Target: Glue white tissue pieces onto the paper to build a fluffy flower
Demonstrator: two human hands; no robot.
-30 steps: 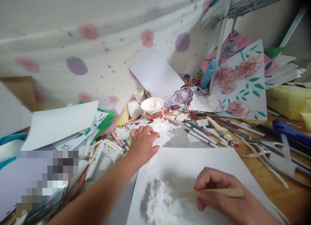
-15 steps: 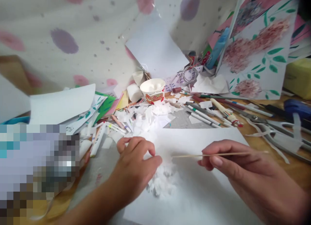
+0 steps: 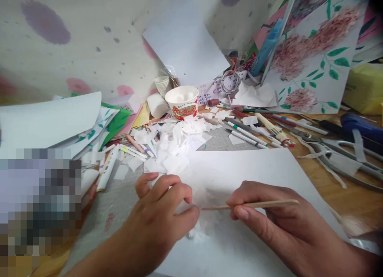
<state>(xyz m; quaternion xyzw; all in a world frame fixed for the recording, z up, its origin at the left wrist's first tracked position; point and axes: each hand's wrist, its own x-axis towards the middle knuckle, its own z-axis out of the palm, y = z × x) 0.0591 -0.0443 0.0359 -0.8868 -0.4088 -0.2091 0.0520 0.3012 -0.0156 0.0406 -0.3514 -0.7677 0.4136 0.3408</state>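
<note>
My right hand (image 3: 278, 225) grips a thin wooden stick (image 3: 254, 204) between thumb and fingers, its pointed end directed left. That tip is close to the pinched thumb and index finger of my left hand (image 3: 163, 215); I cannot tell whether they touch. What the left fingers hold, if anything, is hidden. Both hands are over a large white sheet of paper (image 3: 239, 245). Beneath the left fingertips lies a small cluster of crumpled white paper bits (image 3: 196, 229), partly covered by the hand.
Behind the hands are scattered white paper scraps (image 3: 176, 145) and a paper bowl (image 3: 182, 103). Pens (image 3: 248, 135) and metal shears (image 3: 332, 153) lie to the right, below a floral picture (image 3: 314, 65). Stacked papers (image 3: 50, 117) and a grey cutting mat (image 3: 101, 217) are at left.
The stick's tip has come left and down to my left fingertips, as the right hand moved left. The left hand shifted slightly down. The whole view has also shifted.
</note>
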